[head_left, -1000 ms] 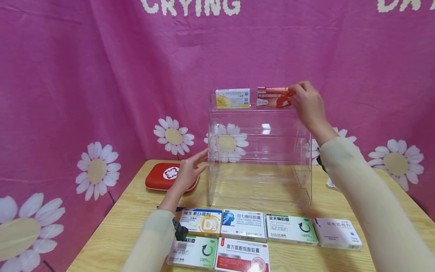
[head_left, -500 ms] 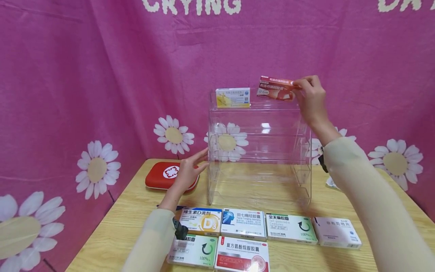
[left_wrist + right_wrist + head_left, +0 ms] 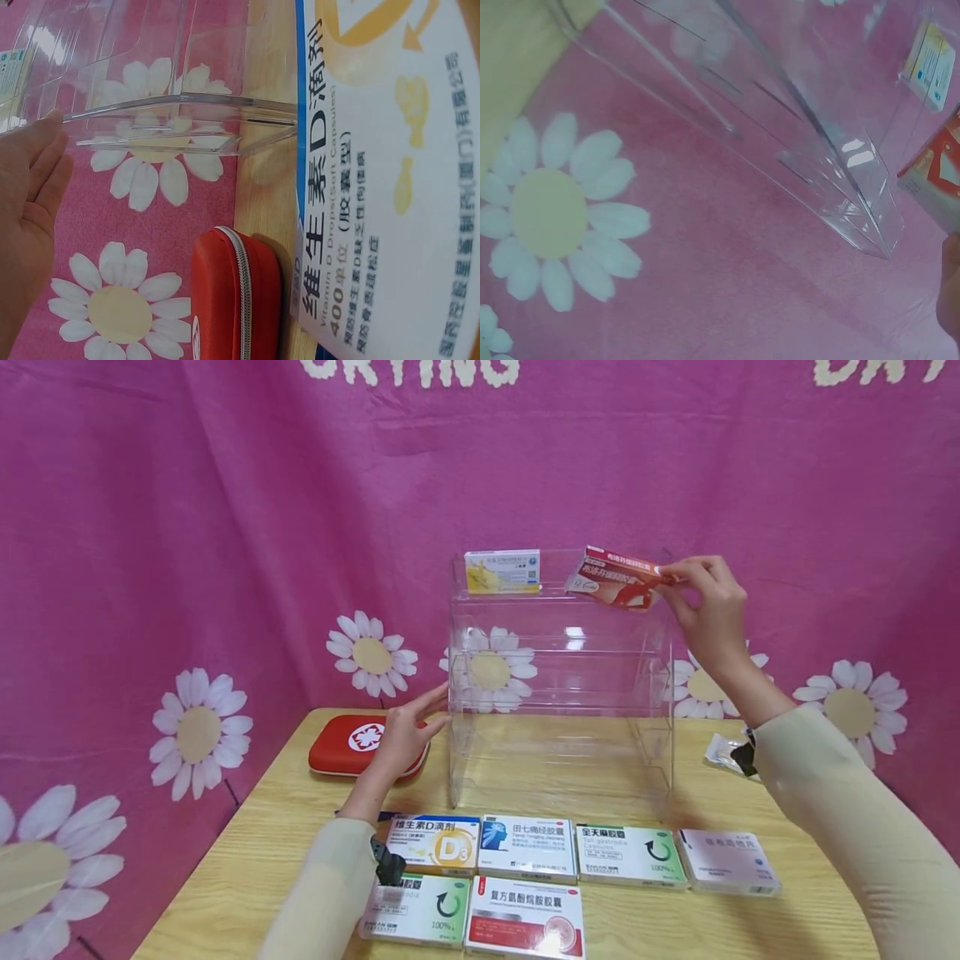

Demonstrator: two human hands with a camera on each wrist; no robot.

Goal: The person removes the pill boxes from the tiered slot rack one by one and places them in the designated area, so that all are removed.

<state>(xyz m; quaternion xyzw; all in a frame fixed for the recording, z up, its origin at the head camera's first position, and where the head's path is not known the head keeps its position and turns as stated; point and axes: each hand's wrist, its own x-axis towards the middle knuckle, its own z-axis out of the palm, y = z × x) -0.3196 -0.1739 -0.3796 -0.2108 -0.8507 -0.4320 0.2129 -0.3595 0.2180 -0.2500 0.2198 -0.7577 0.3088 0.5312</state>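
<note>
My right hand (image 3: 708, 610) pinches the right end of a red medicine box (image 3: 617, 578), which is tilted with its right end lower, over the top shelf of a clear acrylic display rack (image 3: 562, 693). In the right wrist view the red box (image 3: 937, 169) shows at the right edge beside the fingers. My left hand (image 3: 405, 731) has its fingers extended, their tips at the rack's left side; the left wrist view shows the fingertips against the clear side panel (image 3: 180, 99). A yellow and white medicine box (image 3: 502, 572) stands upright on the top shelf, left of the red one.
Several medicine boxes lie in two rows before the rack, among them a vitamin D box (image 3: 435, 843) and a red and white box (image 3: 525, 917). A red zip case (image 3: 337, 747) sits left of the rack, a small packet (image 3: 723, 750) to its right. A pink curtain hangs behind.
The red box was level at the top shelf, then rose with the right hand; now it sits lower again, farther right and more tilted. The left hand stays at the rack's side.
</note>
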